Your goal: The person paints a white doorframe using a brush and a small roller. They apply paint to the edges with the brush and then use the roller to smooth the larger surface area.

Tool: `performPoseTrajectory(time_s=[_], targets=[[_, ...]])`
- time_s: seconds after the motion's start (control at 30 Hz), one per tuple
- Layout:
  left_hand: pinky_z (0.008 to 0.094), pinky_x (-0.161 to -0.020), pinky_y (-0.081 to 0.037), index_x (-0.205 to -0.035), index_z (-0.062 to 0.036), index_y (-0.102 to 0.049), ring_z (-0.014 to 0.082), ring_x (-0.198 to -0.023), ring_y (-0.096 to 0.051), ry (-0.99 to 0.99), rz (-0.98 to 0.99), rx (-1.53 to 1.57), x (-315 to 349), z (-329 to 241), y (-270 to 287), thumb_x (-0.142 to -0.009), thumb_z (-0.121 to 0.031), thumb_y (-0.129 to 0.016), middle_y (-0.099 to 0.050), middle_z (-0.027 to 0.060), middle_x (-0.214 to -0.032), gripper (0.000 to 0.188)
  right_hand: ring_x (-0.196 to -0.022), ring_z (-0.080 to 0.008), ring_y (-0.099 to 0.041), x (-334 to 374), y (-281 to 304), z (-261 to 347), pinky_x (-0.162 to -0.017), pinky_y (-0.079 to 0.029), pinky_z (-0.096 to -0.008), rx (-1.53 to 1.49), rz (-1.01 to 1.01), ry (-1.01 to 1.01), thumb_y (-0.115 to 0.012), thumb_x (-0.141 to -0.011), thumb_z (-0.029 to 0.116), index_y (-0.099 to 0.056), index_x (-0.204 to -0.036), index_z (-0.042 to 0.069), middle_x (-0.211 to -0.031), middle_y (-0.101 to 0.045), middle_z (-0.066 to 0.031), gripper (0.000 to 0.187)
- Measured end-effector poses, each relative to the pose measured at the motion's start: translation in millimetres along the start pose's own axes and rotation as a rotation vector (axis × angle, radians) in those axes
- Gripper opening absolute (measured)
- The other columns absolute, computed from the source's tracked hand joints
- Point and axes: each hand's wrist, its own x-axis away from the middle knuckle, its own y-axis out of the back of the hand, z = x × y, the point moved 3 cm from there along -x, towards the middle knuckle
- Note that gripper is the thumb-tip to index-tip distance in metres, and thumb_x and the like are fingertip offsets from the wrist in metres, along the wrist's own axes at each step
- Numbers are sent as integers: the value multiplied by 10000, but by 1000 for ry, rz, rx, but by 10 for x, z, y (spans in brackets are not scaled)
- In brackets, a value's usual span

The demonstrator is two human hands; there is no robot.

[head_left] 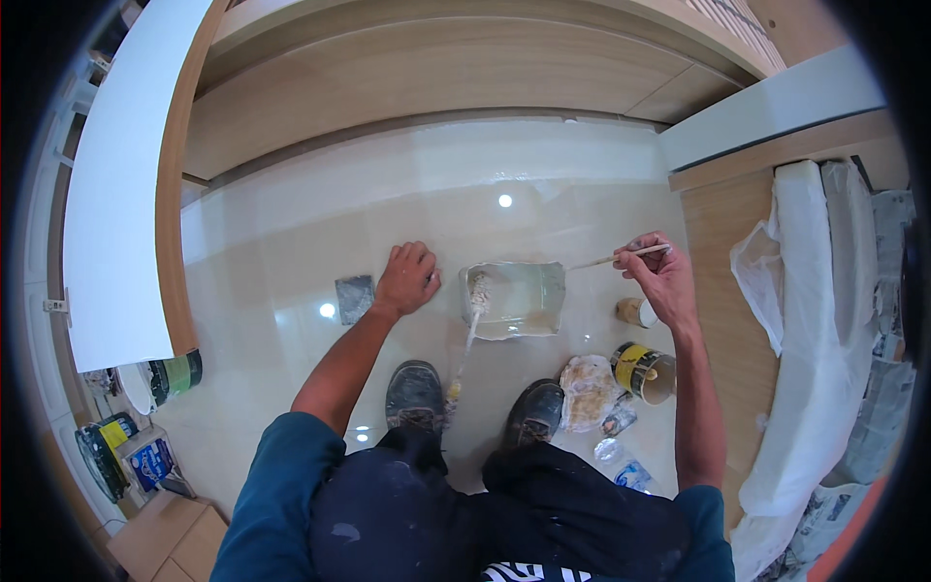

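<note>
At left of centre, a flat dark-grey pad (356,297) is found on the floor (257,388) beside the left hand (407,276); it could be shifted by a sweep of the wrist. At mid-frame, the tray (519,334) is set on the floor, with the head of a roller (480,293) resting inside; as the handle is run down beside the left boot (415,393), the tray could be dragged or tipped by a step. Right of centre, a thin stick-like tool (632,254) is gripped by the fingers of the right hand (659,283), its tip held near the tray's right rim; the floor could be marked if the tip is wet. The cup (635,311) and yellow-banded tin (642,372) could be toppled by a lowered forearm.

Not verified, left to right: the left fingers are seen curled, but whether anything is gripped beneath them cannot be told. The roller's lower handle is blurred near the boots. The tool's tip is too fine to be identified. The plastic bottle (632,476), lower right, is partly hidden by the trousers
</note>
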Motion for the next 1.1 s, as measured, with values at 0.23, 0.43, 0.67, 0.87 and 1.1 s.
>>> performPoseTrajectory(time_s=[0.23, 0.43, 0.67, 0.87, 1.1], targets=[[464, -938, -423, -960, -75, -588, 316, -1031, -538, 0, 1, -3, -31, -23, -19, -894, -201, -685, -534, 126, -1033, 172, -810, -141, -749, -25, -38, -54, -688, -601, -273, 22, -46, -31, -797, -971, 186, -660, -1010, 23, -887, -752, -70, 217], [472, -939, -417, -950, -65, -573, 336, -1026, -525, -2, 1, 21, -14, -18, -13, -891, -181, -688, -518, 135, -1027, 175, -789, -143, -750, -84, 49, -154, -664, -601, -269, 33, -87, -19, -798, -972, 200, -648, -976, 28, -865, -750, -75, 228], [459, -952, -415, -967, -79, -590, 310, -1045, -534, 8, 19, -5, -11, -16, -3, -896, -203, -675, -520, 123, -1031, 167, -807, -149, -751, -75, 49, -187, -679, -611, -278, -32, -46, -32, -784, -979, 169, -636, -992, 32, -887, -746, -82, 202], [489, -957, -416, -973, -50, -578, 348, -1044, -528, 6, 18, 30, -54, -7, -41, -877, -179, -697, -524, 145, -1037, 200, -848, -157, -754, -118, 204, -194, -722, -619, -288, -61, -51, -35, -771, -981, 142, -630, -989, 27, -951, -747, -90, 182], [502, -939, -420, -987, -47, -601, 350, -1040, -534, 12, 30, 10, -15, 23, -57, -858, -196, -708, -532, 153, -1036, 223, -792, -127, -727, -342, 1037, -15, -660, -576, -264, 96, -285, 35, -762, -989, 164, -628, -956, 31, -845, -734, -68, 191]])
